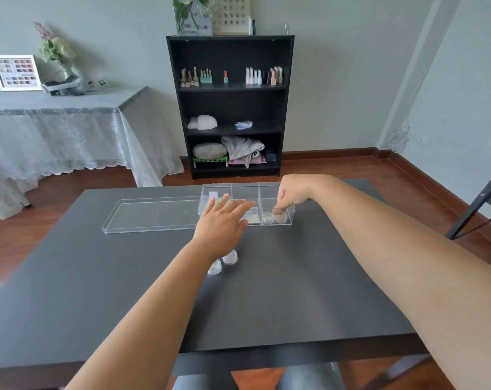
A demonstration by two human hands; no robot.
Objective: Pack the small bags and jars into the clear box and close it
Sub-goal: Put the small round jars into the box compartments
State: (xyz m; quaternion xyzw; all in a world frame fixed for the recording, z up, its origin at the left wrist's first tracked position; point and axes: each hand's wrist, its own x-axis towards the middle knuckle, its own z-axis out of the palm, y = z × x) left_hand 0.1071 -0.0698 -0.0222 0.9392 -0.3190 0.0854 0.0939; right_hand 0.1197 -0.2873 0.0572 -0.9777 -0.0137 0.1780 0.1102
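A clear box (pixel 244 190) with three compartments stands at the far middle of the dark table. Its right compartment holds two small jars (pixel 268 218) side by side. My right hand (pixel 290 194) reaches down into that compartment, fingertips pinched on the right jar (pixel 281 218). My left hand (pixel 224 220) hovers flat, fingers spread, over the box's front wall by the middle compartment, which holds a small bag (pixel 252 219). A pale bag (pixel 213 195) lies in the left compartment. Two more small jars (pixel 229 258) stand on the table beside my left wrist.
The clear lid (pixel 154 215) lies flat on the table to the left of the box, touching it. A black shelf unit (pixel 230 108) with bottles stands beyond the table. A cloth-covered side table (pixel 55 128) is at the left.
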